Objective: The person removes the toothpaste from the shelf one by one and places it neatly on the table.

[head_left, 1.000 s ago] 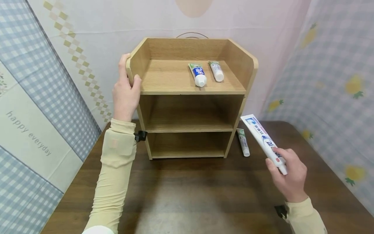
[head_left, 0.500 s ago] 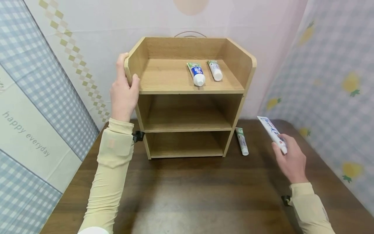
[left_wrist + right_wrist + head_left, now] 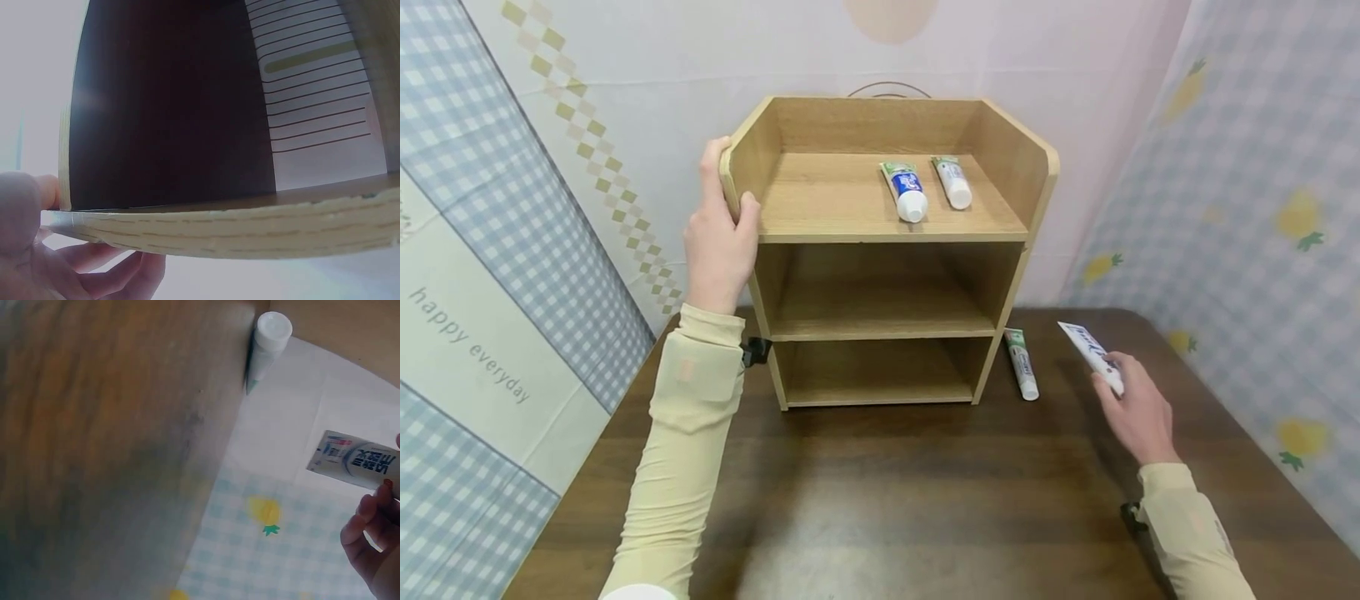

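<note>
A wooden shelf unit [image 3: 883, 332] with three levels stands on the brown table. My left hand [image 3: 718, 242] grips the upper edge of its left side panel, thumb inside and fingers outside; the left wrist view shows fingers [image 3: 134, 275] curled around the board. To the right of the unit, my right hand [image 3: 1138, 412] pinches a white toothpaste tube [image 3: 1093, 358] by its cap end, low over the table, flat end pointing away. Beside the unit's right foot lies a green-and-white toothpaste tube [image 3: 1022, 367]. On the top level lie a blue-and-white tube [image 3: 906, 192] and a second white tube [image 3: 952, 182].
The dark table [image 3: 880, 500] extends in front of and on both sides of the unit. A white curtain [image 3: 655, 50] hangs behind, with a checked cloth [image 3: 1247, 250] patterned with pineapples along the right and blue gingham [image 3: 535, 183] on the left.
My right hand has moved away from me and lower toward the table, carrying the white toothpaste tube. The left hand keeps its grip on the side panel.
</note>
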Action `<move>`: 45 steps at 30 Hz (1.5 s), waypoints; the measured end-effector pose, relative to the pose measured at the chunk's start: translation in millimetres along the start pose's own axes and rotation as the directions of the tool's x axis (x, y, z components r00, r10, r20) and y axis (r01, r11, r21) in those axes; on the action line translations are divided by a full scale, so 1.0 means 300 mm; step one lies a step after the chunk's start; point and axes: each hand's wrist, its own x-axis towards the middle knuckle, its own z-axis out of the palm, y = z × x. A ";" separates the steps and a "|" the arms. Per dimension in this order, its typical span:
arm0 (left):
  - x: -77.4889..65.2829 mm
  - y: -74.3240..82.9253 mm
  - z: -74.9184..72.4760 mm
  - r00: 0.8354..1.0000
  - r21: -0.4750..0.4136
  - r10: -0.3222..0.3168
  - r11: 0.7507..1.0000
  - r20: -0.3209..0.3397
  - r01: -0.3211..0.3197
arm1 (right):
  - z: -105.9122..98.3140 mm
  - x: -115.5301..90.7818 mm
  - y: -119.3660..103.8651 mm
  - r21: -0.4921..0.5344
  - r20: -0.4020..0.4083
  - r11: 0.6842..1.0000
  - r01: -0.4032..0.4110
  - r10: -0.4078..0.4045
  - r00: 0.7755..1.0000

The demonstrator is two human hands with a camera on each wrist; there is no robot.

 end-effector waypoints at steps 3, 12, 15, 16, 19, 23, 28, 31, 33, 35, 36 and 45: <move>0.000 0.000 0.001 1.000 -0.001 0.003 1.000 -0.001 -0.003 | 0.005 0.007 0.013 -0.016 0.057 1.000 0.005 -0.004 0.998; 0.000 0.003 0.006 1.000 0.006 0.001 1.000 0.004 -0.001 | 0.013 0.023 0.046 -0.129 0.330 0.991 0.034 0.011 0.944; 0.001 0.001 0.006 1.000 0.002 -0.002 1.000 0.002 0.002 | 0.017 0.030 0.047 -0.167 0.398 0.983 0.077 -0.004 0.917; 0.002 0.001 0.005 1.000 0.002 -0.002 1.000 0.000 0.002 | 0.020 0.033 0.047 -0.175 0.418 0.980 0.090 -0.009 0.908; 0.002 0.001 0.003 1.000 0.010 -0.002 1.000 0.000 0.002 | 0.024 0.045 0.051 -0.184 0.489 0.975 0.121 -0.016 0.872; 0.000 0.003 0.003 1.000 0.019 0.008 1.000 0.010 -0.009 | 0.038 0.066 0.068 -0.183 0.563 0.973 0.141 -0.013 0.827; -0.001 0.003 0.002 1.000 0.011 0.011 1.000 0.020 -0.012 | 0.062 0.100 0.082 -0.174 0.604 0.973 0.152 -0.017 0.797; -0.001 0.002 0.000 1.000 0.007 0.009 1.000 0.018 -0.009 | 0.069 0.122 0.085 -0.165 0.626 0.976 0.145 -0.011 0.780; 0.000 0.002 0.000 1.000 0.003 0.008 1.000 0.016 -0.008 | 0.069 0.132 0.088 -0.165 0.636 0.976 0.145 -0.007 0.772; 0.001 0.002 0.000 1.000 0.003 0.006 1.000 0.013 -0.006 | 0.068 0.142 0.090 -0.162 0.639 0.975 0.152 -0.013 0.769; 0.001 0.002 -0.001 1.000 0.002 0.005 1.000 0.014 -0.005 | 0.069 0.146 0.091 -0.160 0.639 0.975 0.155 -0.017 0.769; 0.003 -0.001 0.003 1.000 0.004 0.005 1.000 0.013 -0.005 | 0.115 0.178 0.106 -0.201 0.646 0.967 0.154 0.013 0.763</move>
